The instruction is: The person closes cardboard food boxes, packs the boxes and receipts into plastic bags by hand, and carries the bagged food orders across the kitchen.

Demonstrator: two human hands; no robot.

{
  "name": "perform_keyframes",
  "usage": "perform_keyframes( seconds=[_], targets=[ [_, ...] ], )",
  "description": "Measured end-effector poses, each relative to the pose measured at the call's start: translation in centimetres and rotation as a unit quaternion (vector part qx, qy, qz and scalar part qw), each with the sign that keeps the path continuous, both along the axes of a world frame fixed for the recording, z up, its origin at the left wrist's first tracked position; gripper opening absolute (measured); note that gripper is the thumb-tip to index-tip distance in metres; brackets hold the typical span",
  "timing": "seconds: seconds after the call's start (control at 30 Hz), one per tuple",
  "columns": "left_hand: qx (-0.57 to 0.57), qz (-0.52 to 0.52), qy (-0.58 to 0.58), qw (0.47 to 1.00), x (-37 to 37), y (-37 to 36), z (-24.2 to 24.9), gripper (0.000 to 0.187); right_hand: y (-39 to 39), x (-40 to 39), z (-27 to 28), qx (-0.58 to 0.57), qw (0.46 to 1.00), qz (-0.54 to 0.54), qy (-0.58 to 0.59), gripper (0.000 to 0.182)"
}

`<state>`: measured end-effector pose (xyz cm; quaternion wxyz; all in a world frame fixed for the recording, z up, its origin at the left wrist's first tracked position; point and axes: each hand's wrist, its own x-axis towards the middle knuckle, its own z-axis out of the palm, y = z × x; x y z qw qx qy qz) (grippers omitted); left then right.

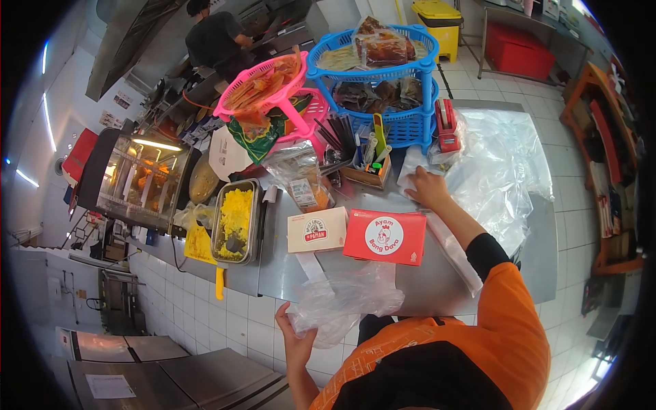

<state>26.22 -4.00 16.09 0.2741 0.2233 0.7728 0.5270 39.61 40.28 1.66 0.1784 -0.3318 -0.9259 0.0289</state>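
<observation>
My left hand is at the table's front edge, fingers and thumb around the edge of a crumpled clear plastic bag. The bag drapes over the edge below two closed boxes. One box is cream with a round chicken logo; the other is red, printed "Ayam Bang Dava". Stretched forward, my right hand has its fingers bent onto a whitish piece of plastic beside the blue rack. Its fingertips are partly hidden. A large pile of clear plastic bags lies to its right.
A steel tray of yellow rice sits left, with a yellow-handled utensil nearby. Behind stand a blue tiered rack, a pink rack, a pen box and a red tape dispenser. Another person stands at the back.
</observation>
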Motion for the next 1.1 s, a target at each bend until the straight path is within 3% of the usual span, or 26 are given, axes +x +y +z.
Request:
perform_keyframes(
  seconds=[0.07,0.17,0.37,0.57,0.9,1.0,1.1],
  targets=[
    [0.005,-0.011,0.009,1.000,0.4,0.5,0.4,0.081,0.4,-0.1,-2.3,0.025,0.998,-0.058,0.031,0.011],
    [-0.004,-0.010,-0.015,1.000,0.6,0.4,0.5,0.081,0.4,0.3,-2.6,-0.025,0.997,-0.074,0.018,0.010],
    [-0.006,-0.089,-0.016,0.996,0.2,0.1,0.0,0.085,2.5,1.5,-3.9,-0.099,0.990,-0.049,0.088,0.016],
    [0.014,-0.157,-0.050,0.986,-0.5,0.8,0.7,0.090,3.0,2.4,-1.6,-0.122,0.989,-0.053,0.061,0.016],
    [0.009,-0.154,-0.108,0.982,-0.2,0.5,2.2,0.091,2.4,3.2,3.5,-0.197,0.970,-0.101,0.099,0.016],
    [-0.022,-0.208,-0.079,0.975,-0.7,0.1,2.7,0.094,3.3,3.4,2.0,-0.203,0.961,-0.095,0.161,0.017],
    [-0.019,-0.231,-0.050,0.972,-1.0,-0.7,2.6,0.095,3.6,4.2,3.0,-0.227,0.955,-0.120,0.146,0.017]
  ],
)
